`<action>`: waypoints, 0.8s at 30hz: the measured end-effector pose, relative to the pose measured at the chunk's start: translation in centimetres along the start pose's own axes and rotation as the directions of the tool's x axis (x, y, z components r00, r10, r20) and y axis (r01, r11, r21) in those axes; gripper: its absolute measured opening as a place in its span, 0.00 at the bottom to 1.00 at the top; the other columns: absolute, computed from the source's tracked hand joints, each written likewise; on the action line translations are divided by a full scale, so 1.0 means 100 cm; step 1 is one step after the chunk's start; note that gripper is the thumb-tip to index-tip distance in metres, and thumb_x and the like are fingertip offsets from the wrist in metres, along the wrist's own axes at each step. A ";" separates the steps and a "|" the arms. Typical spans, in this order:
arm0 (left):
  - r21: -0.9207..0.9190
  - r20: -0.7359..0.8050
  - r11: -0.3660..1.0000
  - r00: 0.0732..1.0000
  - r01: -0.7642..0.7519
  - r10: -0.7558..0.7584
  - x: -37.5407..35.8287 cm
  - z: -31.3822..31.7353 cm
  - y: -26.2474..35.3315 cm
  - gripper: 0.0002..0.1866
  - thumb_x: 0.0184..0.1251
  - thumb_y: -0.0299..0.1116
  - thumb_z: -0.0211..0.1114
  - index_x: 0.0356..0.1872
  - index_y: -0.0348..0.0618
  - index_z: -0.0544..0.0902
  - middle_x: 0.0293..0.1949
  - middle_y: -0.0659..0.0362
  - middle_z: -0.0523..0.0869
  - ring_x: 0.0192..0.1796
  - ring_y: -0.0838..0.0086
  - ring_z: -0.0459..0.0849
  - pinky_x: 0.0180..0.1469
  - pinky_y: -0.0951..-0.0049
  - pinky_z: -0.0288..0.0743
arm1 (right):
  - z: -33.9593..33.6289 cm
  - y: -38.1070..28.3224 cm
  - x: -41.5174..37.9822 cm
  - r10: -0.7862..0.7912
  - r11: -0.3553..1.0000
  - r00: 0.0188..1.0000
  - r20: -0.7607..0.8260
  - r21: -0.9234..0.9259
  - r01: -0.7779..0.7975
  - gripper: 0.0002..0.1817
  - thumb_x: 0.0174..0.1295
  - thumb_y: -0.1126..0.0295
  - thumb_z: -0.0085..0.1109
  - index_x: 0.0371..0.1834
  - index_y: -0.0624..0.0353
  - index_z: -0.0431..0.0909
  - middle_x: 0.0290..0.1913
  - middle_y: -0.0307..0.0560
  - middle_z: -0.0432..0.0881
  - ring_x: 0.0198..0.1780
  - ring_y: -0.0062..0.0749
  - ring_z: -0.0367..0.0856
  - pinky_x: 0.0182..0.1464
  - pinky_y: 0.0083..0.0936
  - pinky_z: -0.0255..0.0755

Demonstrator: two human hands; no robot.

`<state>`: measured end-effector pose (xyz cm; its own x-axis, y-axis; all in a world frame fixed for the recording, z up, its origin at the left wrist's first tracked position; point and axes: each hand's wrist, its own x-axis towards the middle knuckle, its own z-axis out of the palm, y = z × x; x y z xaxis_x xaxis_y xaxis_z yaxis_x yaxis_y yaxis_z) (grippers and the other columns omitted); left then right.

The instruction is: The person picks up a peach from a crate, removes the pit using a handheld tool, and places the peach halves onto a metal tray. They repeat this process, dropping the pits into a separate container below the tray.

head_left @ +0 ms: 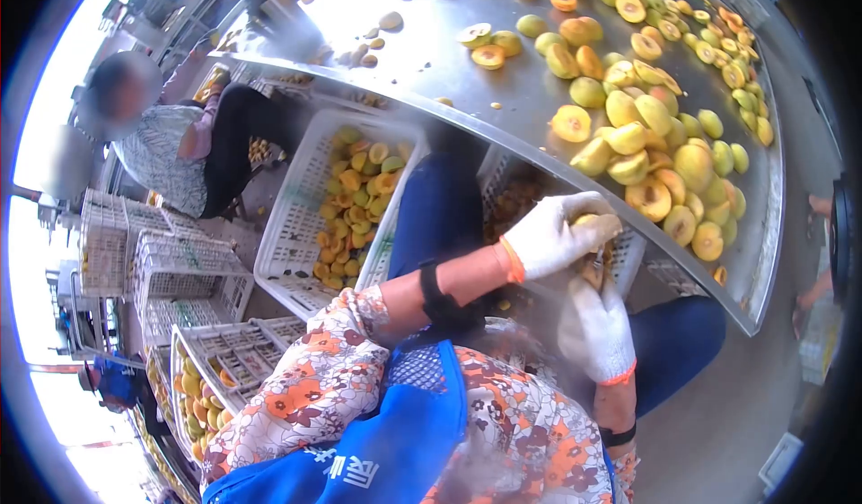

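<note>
My left hand (558, 237), in a white knit glove, is closed around a yellow peach half (585, 219) by the table's edge. Just below it, my right hand (598, 329), gloved too, grips a small metal-tipped tool (598, 260). The tool's tip is close under the left fingers; whether it touches the fruit cannot be made out. Cut peach halves (648, 197) lie heaped on the metal table (467, 100) in front of my hands, many with cut faces up. Beneath the hands, a white crate (628, 254) is partly hidden by them.
A white crate (292, 208) of peach halves stands left of my knee. More crates (193, 266) are stacked farther left, one (199, 396) holding peaches. Another person (166, 149) sits at the table's far left. The table's raised metal edge (539, 158) runs close to my hands.
</note>
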<state>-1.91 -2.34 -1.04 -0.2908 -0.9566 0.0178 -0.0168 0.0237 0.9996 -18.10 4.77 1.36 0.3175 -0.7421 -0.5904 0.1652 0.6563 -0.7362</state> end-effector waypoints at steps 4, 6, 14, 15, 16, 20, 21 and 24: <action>-0.081 0.092 0.968 0.969 0.236 -0.229 0.004 -0.005 -0.003 0.14 0.81 0.39 0.60 0.49 0.36 0.84 0.38 0.62 0.88 0.40 0.83 0.81 0.45 0.77 0.78 | 0.007 -0.002 -0.005 0.097 0.991 0.995 0.014 0.091 -0.098 0.10 0.79 0.66 0.51 0.58 0.46 0.66 0.19 0.34 0.63 0.10 0.18 0.55 0.12 0.19 0.50; -0.063 -0.055 0.995 0.995 0.076 -0.080 -0.005 0.006 -0.008 0.15 0.82 0.39 0.59 0.48 0.35 0.84 0.36 0.62 0.87 0.38 0.83 0.80 0.43 0.77 0.78 | 0.008 -0.004 -0.006 0.146 0.977 0.988 0.043 0.148 -0.151 0.09 0.79 0.65 0.50 0.58 0.45 0.66 0.19 0.34 0.62 0.09 0.19 0.54 0.11 0.20 0.50; -0.023 -0.269 0.998 0.962 -0.063 0.054 -0.011 0.016 -0.011 0.13 0.82 0.35 0.57 0.46 0.34 0.84 0.34 0.61 0.87 0.36 0.83 0.80 0.41 0.78 0.77 | 0.011 0.007 0.003 0.068 0.992 0.997 0.047 0.102 -0.073 0.10 0.80 0.65 0.50 0.59 0.47 0.66 0.19 0.32 0.61 0.10 0.17 0.54 0.12 0.19 0.50; -0.042 -0.257 0.999 0.966 -0.026 0.015 -0.009 0.016 -0.016 0.15 0.83 0.35 0.54 0.45 0.34 0.84 0.35 0.61 0.87 0.35 0.82 0.80 0.41 0.78 0.77 | 0.013 0.005 0.004 0.082 0.993 0.996 0.035 0.088 -0.084 0.10 0.80 0.65 0.50 0.59 0.47 0.66 0.19 0.32 0.61 0.10 0.17 0.55 0.12 0.19 0.50; -0.109 -0.185 0.989 0.976 0.096 -0.116 -0.007 0.011 -0.011 0.15 0.83 0.35 0.53 0.44 0.35 0.84 0.35 0.60 0.87 0.35 0.82 0.81 0.43 0.78 0.77 | 0.014 0.004 0.004 0.095 0.993 0.995 0.024 0.074 -0.096 0.10 0.80 0.64 0.50 0.59 0.48 0.66 0.19 0.31 0.61 0.11 0.17 0.55 0.12 0.19 0.51; -0.027 -0.189 0.999 0.981 0.043 -0.047 -0.012 0.006 -0.014 0.17 0.84 0.38 0.51 0.42 0.37 0.84 0.34 0.62 0.86 0.35 0.83 0.80 0.43 0.78 0.77 | 0.011 0.001 0.005 0.178 0.965 0.977 0.118 0.174 -0.197 0.08 0.79 0.66 0.52 0.55 0.48 0.67 0.19 0.31 0.63 0.12 0.16 0.57 0.13 0.19 0.52; 0.003 -0.187 1.000 0.982 -0.007 0.008 -0.014 0.003 -0.017 0.17 0.84 0.39 0.51 0.42 0.38 0.84 0.34 0.62 0.86 0.33 0.83 0.80 0.40 0.79 0.76 | 0.011 0.002 0.007 0.168 0.960 0.977 0.132 0.204 -0.193 0.07 0.79 0.65 0.52 0.54 0.48 0.67 0.20 0.31 0.64 0.12 0.16 0.58 0.13 0.18 0.52; -0.265 0.018 0.941 0.977 0.210 -0.213 -0.004 -0.008 -0.022 0.19 0.85 0.43 0.52 0.42 0.39 0.83 0.31 0.62 0.84 0.28 0.83 0.78 0.32 0.79 0.74 | 0.009 0.011 0.011 0.137 0.947 0.977 0.163 0.268 -0.177 0.06 0.79 0.65 0.53 0.52 0.49 0.68 0.21 0.31 0.66 0.13 0.15 0.59 0.14 0.18 0.53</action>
<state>-1.01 -2.24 -3.26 -0.2982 -0.9342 -0.1959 0.1764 -0.2556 0.9506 -16.77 4.75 0.21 0.4852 -0.6132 -0.6233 0.3501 0.7895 -0.5041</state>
